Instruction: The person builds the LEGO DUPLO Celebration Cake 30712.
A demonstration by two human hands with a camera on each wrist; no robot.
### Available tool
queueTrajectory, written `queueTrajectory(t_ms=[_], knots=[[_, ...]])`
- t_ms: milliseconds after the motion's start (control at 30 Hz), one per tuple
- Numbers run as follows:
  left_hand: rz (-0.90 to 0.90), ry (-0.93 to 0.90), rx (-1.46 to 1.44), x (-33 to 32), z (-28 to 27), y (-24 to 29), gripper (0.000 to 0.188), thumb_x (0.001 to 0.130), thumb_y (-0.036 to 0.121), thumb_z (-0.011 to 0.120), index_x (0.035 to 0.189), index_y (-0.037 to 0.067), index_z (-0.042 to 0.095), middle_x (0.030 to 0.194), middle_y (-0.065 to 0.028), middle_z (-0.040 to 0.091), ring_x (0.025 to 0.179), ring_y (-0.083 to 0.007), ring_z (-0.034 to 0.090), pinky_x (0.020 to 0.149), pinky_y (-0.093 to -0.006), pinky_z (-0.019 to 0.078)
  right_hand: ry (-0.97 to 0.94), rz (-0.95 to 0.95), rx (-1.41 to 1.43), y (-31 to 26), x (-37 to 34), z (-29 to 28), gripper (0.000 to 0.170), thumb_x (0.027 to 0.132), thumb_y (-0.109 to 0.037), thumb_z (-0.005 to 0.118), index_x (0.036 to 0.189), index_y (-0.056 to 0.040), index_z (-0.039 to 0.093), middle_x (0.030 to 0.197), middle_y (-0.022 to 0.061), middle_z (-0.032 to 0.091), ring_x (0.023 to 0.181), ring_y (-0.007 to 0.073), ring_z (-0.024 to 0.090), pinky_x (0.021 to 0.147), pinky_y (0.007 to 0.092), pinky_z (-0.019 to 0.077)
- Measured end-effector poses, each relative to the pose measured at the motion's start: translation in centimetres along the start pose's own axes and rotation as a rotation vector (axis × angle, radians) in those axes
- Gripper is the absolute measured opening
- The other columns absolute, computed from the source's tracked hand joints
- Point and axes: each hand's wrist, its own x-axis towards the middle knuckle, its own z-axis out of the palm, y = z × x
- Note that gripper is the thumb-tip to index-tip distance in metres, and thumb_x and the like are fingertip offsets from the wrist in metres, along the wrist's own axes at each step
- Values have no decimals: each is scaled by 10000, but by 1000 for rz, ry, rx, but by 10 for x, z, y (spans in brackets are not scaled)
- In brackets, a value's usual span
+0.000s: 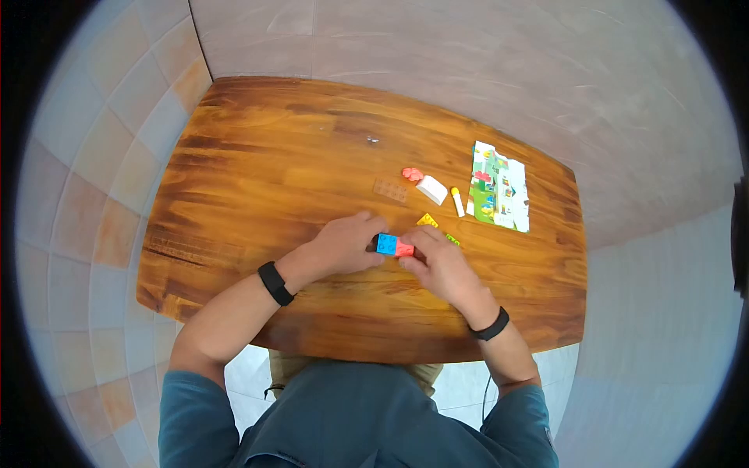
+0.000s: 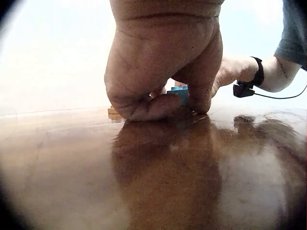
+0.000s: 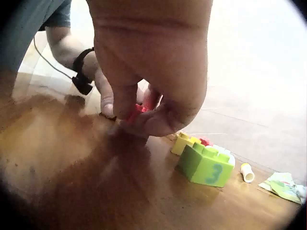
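Note:
A blue toy brick and a red toy brick sit end to end near the middle of the table. My left hand pinches the blue brick from the left side. With curled thumb and fingers, my right hand grips the red brick, which is mostly covered in the right wrist view. Both hands are low over the tabletop. Just beyond the right hand lie a yellow brick and a green brick marked with a 3.
Farther back are a translucent orange plate, a red flower-like piece, a white curved block and a white tube with a yellow end. A printed leaflet lies to the right. Walls border the wooden table.

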Motion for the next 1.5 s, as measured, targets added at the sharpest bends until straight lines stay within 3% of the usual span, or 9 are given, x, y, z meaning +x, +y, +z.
queueTrajectory(t_ms=[67,100,167,500,700,900,1000,1167,1500], knots=[[-18,-2,26,1,0,-1,436,879,351,805,1203,119,628,1136,-145,647,1048,-362,684,873,-470,549,181,-115,32,7,-4,-14,246,895,-45,779,1123,-20,689,1153,178,691,1037,399,688,872,458,585],[-18,0,25,1,1,-1,436,879,351,805,1203,119,628,1136,-145,647,1048,-362,684,873,-470,549,180,-116,31,11,-6,-22,246,895,-45,779,1123,-20,689,1153,178,691,1037,399,688,872,458,585],[-5,37,25,0,2,-1,408,870,333,801,1172,122,625,1104,-135,655,1015,-354,693,858,-479,554,156,174,109,19,-8,-37,249,905,-64,783,1141,-12,724,1206,169,708,1072,393,689,910,447,582],[2,31,17,3,3,-4,447,857,342,806,1205,119,636,1098,-134,673,1013,-351,702,860,-477,562,71,-25,-148,27,15,-29,420,889,-52,779,1299,-20,698,1213,181,704,1143,399,666,991,465,549],[-2,27,18,3,4,-5,450,855,343,811,1205,119,638,1113,-134,674,1024,-356,704,865,-480,563,-15,44,-106,43,18,-22,511,864,5,788,1360,-28,669,1266,190,688,1144,381,676,982,437,574],[-32,-5,0,3,2,-1,494,860,372,821,1234,105,639,1171,-147,663,1064,-355,684,886,-456,552,140,146,46,40,-2,-47,458,895,-61,787,1338,-8,680,1275,218,668,1210,409,647,1053,443,538],[-48,-11,6,0,-1,2,491,863,377,818,1230,104,640,1177,-145,662,1078,-353,684,889,-457,553,131,228,-56,38,-21,-54,461,894,-92,807,1330,-9,683,1253,199,677,1155,387,677,1023,428,556],[-34,16,8,0,1,2,463,871,352,815,1225,111,640,1176,-141,660,1073,-352,691,901,-456,556,42,220,-25,49,-37,-36,427,881,-99,823,1279,-7,698,1176,161,688,943,339,714,833,426,584],[-39,14,34,0,1,4,450,876,346,819,1211,106,638,1169,-137,661,1075,-345,695,906,-450,559,29,201,159,55,-41,-38,331,880,27,764,1201,-11,691,1058,132,645,867,285,668,796,371,556]])
